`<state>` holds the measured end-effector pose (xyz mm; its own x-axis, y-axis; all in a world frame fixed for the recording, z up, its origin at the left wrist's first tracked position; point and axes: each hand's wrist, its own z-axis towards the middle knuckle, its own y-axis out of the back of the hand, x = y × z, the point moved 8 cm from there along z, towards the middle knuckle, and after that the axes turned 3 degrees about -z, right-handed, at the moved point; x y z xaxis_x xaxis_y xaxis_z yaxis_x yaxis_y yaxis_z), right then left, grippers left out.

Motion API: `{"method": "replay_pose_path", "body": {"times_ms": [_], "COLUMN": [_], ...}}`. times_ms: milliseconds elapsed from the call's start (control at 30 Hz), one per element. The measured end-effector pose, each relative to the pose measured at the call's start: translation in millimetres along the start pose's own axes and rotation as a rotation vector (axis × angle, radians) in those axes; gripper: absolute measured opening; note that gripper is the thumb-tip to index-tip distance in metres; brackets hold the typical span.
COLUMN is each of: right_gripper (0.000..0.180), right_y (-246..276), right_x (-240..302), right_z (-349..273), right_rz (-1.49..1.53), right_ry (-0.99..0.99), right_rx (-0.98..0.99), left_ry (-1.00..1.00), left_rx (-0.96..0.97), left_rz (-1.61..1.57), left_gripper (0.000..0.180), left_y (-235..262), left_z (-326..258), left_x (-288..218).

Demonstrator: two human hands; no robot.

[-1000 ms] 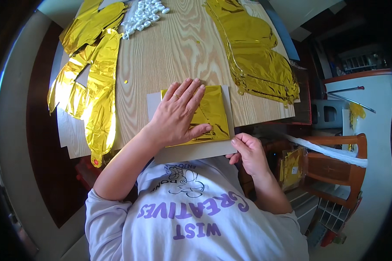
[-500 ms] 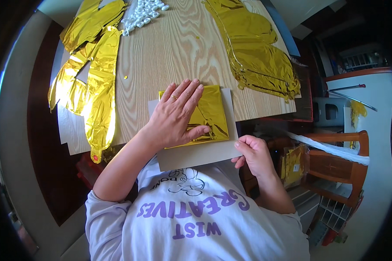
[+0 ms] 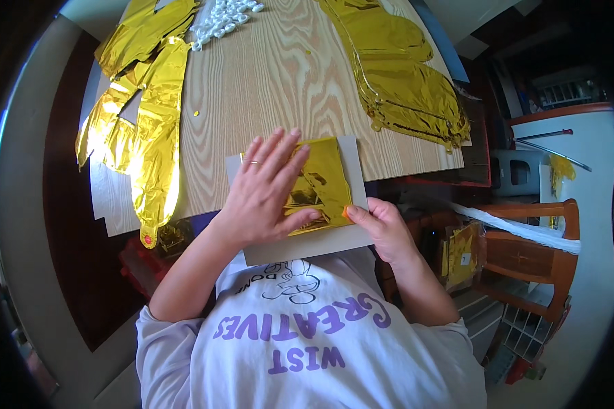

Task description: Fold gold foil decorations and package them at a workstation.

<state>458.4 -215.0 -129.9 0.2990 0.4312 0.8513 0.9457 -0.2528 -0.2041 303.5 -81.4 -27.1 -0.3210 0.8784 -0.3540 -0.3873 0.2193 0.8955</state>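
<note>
A folded gold foil balloon (image 3: 327, 178) lies on a grey cardboard sheet (image 3: 273, 255) at the table's near edge. Across the foil's left part my left hand (image 3: 260, 194) rests flat, fingers stretched and slightly apart. My right hand (image 3: 383, 232) pinches the cardboard's lower right edge, thumb on top against the foil's near corner and the other fingers mostly hidden underneath. A bright orange patch shows at that thumb's tip; what it is I cannot tell.
Flat gold foil balloons (image 3: 158, 129) lie along the table's left side, one hanging over the edge. More gold foil (image 3: 402, 82) covers the right side. Small white bundles (image 3: 222, 24) sit at the far edge of the wooden table (image 3: 266, 82). A wooden chair (image 3: 525, 252) stands at right.
The cardboard and foil have shifted slightly left and tilted. My left hand has slid a little left and down. My right thumb has moved up from the cardboard's edge onto the foil's corner.
</note>
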Motion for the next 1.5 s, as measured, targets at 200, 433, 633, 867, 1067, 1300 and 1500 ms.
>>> {"method": "replay_pose_path", "body": {"times_ms": [200, 433, 633, 867, 1067, 1300, 1500], "right_gripper": [0.021, 0.021, 0.021, 0.029, 0.036, 0.037, 0.034], "right_y": [-11.0, -30.5, -31.3, -34.6, -32.1, -33.5, -36.1], "right_x": [30.8, 69.3, 69.3, 63.1, 57.3, 61.1, 62.6], "right_z": [-12.2, -23.3, -32.0, -40.8, -41.3, -38.5, -38.8], "right_rz": [0.084, -0.121, -0.124, -0.042, -0.025, -0.006, -0.039], "right_ry": [0.172, 0.286, 0.277, 0.224, 0.166, 0.169, 0.199], "right_rx": [0.009, 0.097, 0.072, 0.148, 0.200, 0.211, 0.160], "left_ry": [0.618, 0.585, 0.526, 0.479, 0.453, 0.466, 0.510], "left_rx": [-0.359, -0.471, -0.480, -0.401, -0.416, -0.444, -0.387], "left_rz": [-0.460, -1.246, -1.300, -1.286, -1.237, -1.213, -1.051], "left_gripper": [0.063, 0.101, 0.112, 0.116, 0.118, 0.119, 0.113], "left_y": [35.2, 39.2, 35.9, 30.0, 32.6, 29.3, 29.6], "left_z": [-95.5, -83.1, -82.3, -85.7, -85.3, -90.5, -93.6], "left_x": [58.1, 28.0, 15.6, 11.6, 7.0, 9.4, 13.3]}}
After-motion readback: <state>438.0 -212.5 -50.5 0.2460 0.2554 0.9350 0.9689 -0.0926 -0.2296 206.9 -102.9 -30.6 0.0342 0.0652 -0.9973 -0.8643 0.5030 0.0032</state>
